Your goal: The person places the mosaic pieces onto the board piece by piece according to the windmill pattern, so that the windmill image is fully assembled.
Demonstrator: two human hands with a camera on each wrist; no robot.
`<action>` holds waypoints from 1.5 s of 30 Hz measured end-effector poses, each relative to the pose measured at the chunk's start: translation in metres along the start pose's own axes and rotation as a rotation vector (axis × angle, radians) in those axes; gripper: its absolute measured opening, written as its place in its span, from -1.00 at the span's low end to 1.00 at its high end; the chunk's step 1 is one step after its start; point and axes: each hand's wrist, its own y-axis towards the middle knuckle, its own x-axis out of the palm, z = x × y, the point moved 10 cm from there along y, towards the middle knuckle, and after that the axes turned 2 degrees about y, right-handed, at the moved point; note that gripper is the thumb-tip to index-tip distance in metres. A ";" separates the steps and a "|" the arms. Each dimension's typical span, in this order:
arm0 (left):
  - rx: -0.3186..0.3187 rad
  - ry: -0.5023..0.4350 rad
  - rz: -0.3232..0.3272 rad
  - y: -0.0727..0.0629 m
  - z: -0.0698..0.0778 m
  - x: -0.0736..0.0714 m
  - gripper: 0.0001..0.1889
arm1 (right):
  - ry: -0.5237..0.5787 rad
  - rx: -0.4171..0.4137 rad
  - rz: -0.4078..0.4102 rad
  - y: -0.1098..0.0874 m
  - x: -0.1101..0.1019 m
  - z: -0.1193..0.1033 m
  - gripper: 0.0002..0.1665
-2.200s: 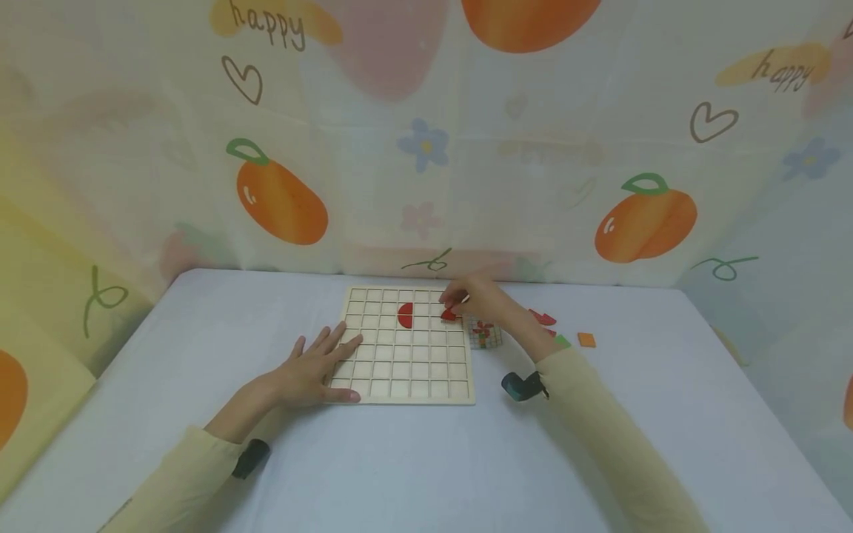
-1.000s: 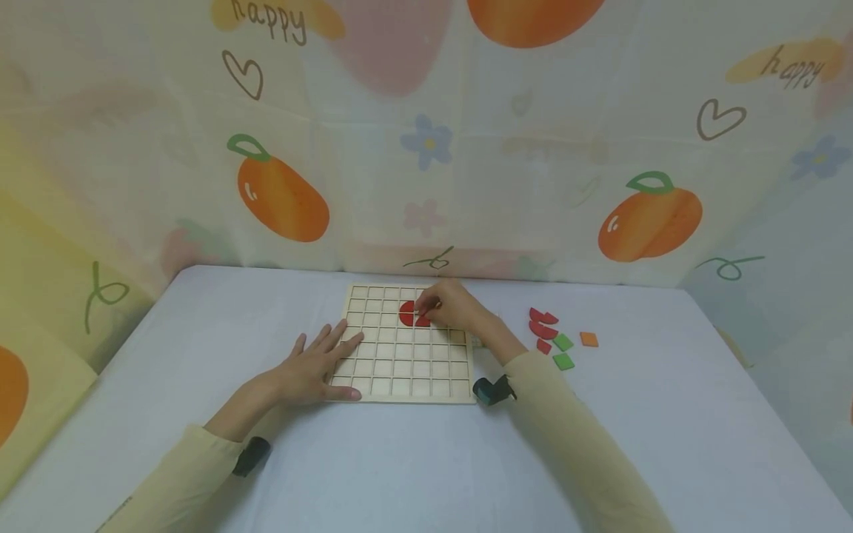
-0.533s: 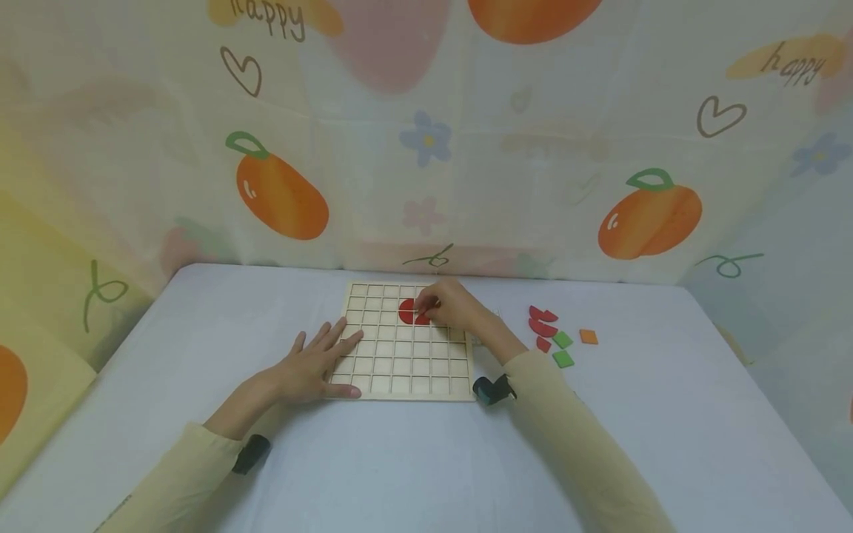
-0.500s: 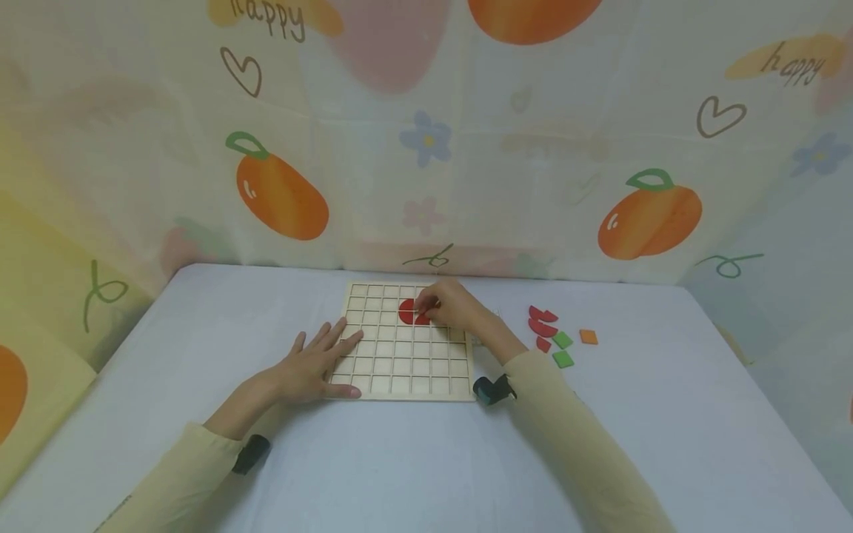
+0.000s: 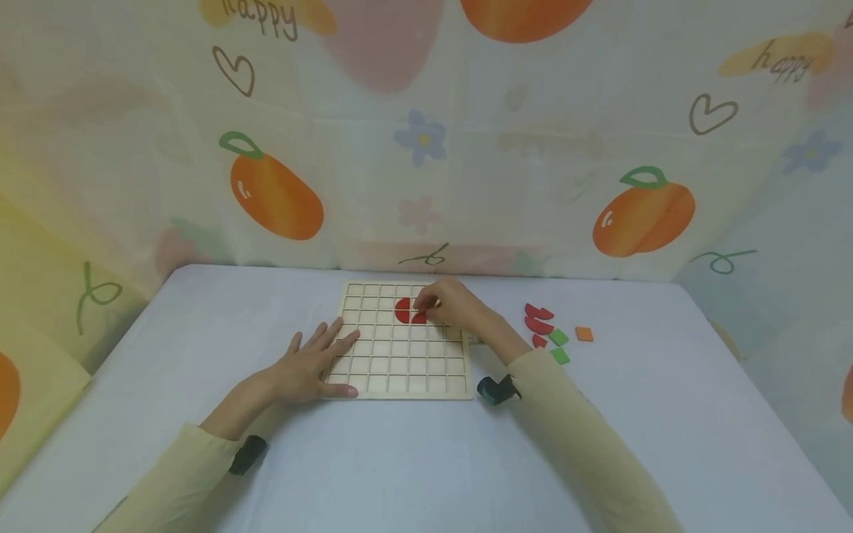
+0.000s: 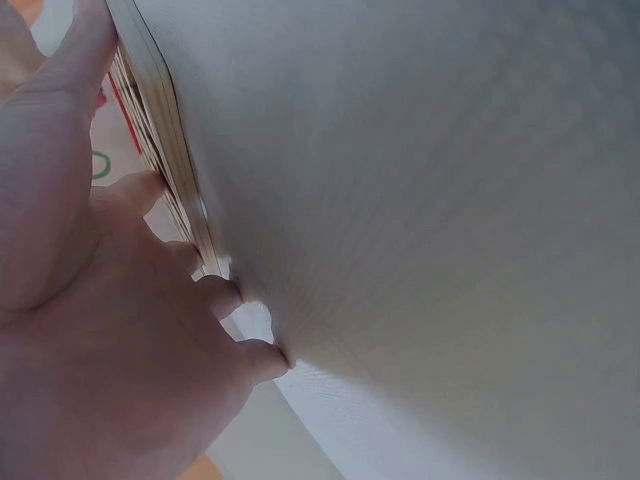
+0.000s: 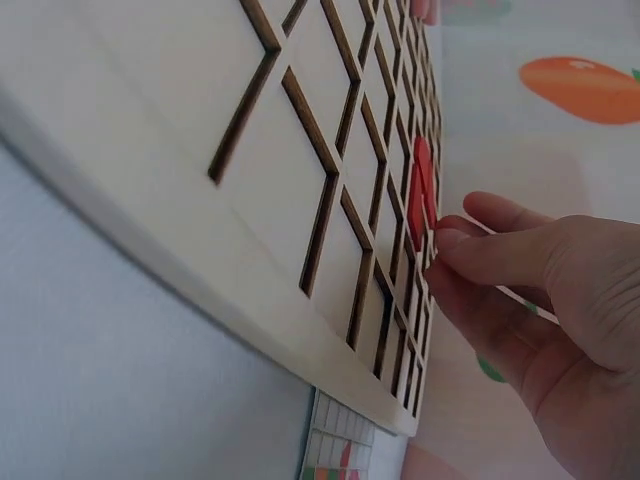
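Observation:
A pale wooden grid board [image 5: 380, 385] lies on the white table. My left hand [image 5: 300, 374] rests with spread fingers along its left edge; the left wrist view shows the fingers [image 6: 140, 195] at the board's side. Red quarter-circle pieces [image 5: 403, 311] sit in cells of the upper middle, forming a left half circle. Just right of them, my right hand [image 5: 453, 305] pinches with thumb and fingertips at a red quarter-circle piece [image 5: 419, 319], partly covered by the fingers. In the right wrist view, the fingertips [image 7: 448, 240] meet right beside red pieces [image 7: 420, 190].
Several loose red pieces [image 5: 538, 326] lie right of the board, near two green tiles [image 5: 560, 356] and an orange square tile [image 5: 584, 334]. A small pattern card [image 7: 340, 440] lies by the board's right edge, mostly under my right forearm. A patterned cloth [image 5: 373, 192] hangs behind.
My right hand has carried a red piece left from the board's right edge to the half circle and stays there. The left hand keeps its place. The head view has shifted slightly.

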 end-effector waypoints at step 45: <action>-0.011 0.003 -0.002 -0.003 0.001 -0.001 0.07 | -0.137 0.166 0.052 -0.099 -0.085 0.090 -0.75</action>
